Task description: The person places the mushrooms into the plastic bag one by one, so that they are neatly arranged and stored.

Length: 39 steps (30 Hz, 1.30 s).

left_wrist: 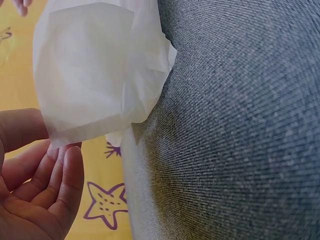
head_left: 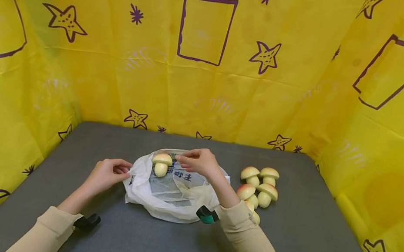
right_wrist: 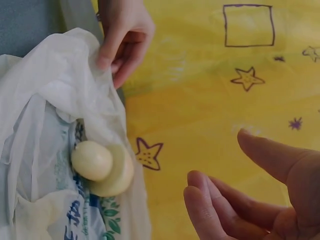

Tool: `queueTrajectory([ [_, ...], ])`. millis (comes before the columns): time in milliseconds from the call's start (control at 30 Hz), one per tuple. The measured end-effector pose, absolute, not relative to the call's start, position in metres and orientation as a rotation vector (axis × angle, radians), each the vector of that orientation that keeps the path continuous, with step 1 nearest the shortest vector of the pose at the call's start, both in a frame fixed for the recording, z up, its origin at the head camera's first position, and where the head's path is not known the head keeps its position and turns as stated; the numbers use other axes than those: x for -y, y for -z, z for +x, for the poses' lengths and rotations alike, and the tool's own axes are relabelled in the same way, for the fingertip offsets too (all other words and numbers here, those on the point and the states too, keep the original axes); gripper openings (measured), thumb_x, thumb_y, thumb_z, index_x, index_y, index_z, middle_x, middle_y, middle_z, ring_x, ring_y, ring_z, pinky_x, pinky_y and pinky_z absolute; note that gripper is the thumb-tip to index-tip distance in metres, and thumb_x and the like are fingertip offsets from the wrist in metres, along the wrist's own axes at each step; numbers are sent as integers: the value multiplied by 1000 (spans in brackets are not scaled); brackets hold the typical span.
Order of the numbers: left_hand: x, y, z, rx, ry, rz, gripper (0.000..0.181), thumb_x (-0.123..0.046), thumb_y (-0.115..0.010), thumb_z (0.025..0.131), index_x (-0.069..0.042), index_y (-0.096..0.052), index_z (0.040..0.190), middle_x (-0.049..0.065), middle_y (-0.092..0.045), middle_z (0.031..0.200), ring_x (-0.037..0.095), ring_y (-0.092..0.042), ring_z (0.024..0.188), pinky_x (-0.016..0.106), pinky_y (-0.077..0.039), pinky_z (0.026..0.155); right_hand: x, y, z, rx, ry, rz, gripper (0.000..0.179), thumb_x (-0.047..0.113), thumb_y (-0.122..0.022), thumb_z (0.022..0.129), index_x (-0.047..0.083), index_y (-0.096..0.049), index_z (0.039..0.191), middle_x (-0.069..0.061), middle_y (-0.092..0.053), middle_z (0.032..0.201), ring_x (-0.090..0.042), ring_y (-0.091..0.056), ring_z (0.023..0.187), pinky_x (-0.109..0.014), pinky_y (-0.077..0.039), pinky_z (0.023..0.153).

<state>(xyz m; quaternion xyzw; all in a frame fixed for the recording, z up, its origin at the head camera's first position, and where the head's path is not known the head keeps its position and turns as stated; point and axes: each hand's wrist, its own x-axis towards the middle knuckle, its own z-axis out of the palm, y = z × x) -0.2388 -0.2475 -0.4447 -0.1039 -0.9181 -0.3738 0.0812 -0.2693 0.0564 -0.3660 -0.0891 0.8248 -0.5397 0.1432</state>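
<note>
A white plastic bag (head_left: 168, 214) with printed characters lies on the table, its mouth spread wide. At the bag's left rim my left hand (head_left: 109, 171) pinches the thin plastic between thumb and fingers. The left wrist view has the bag edge (left_wrist: 90, 125) passing between those fingers. One toy mushroom (head_left: 162, 160), with a yellow cap tinged red and a pale stem, rests inside the bag toward the far left. Over the bag's far side is my right hand (head_left: 200, 162), empty, with thumb and fingertips apart in the right wrist view.
Several more toy mushrooms (head_left: 265, 194) sit in a cluster right of the bag, the nearest partly hidden by the right sleeve (head_left: 248, 234). The dark grey table (head_left: 143, 249) is bordered by yellow cloth walls (head_left: 198, 99) with drawn stars and rectangles.
</note>
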Motion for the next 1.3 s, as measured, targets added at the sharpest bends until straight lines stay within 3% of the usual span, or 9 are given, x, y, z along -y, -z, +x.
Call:
queueTrajectory([
  [367, 247, 443, -238, 2742, 1107, -318, 23, -10, -73, 81, -5, -71, 103, 5, -69, 84, 15, -62, 72, 20, -50, 62, -86, 361, -253, -2396, 1602, -335, 40, 32, -71, 85, 4, -67, 114, -13, -71, 103, -18, -70, 86, -31, -56, 75],
  [800, 245, 444, -240, 2750, 1131, -314, 24, -14, -73, 82, -5, -71, 104, 6, -70, 86, 15, -63, 73, 20, -50, 61, -128, 357, -242, -2454, 1599, -294, 37, 30, -71, 84, 6, -68, 113, -16, -70, 104, -19, -70, 86, -32, -56, 76],
  [1133, 245, 445, -240, 2746, 1130, -308, 23, -13, -74, 81, -6, -71, 103, 6, -70, 85, 15, -63, 72, 21, -50, 61, -160, 358, -238, -2472, 1635, -292, 43, 31, -70, 85, 2, -66, 116, -15, -69, 109, -34, -66, 101, -39, -54, 84],
  [1300, 245, 445, -240, 2749, 1131, -306, 24, -13, -74, 81, -5, -71, 103, 6, -70, 85, 15, -63, 73, 20, -50, 61, -174, 361, -236, -2436, 1663, -344, 44, 31, -70, 85, 2, -64, 119, -15, -68, 113, -31, -65, 103, -38, -53, 86],
])
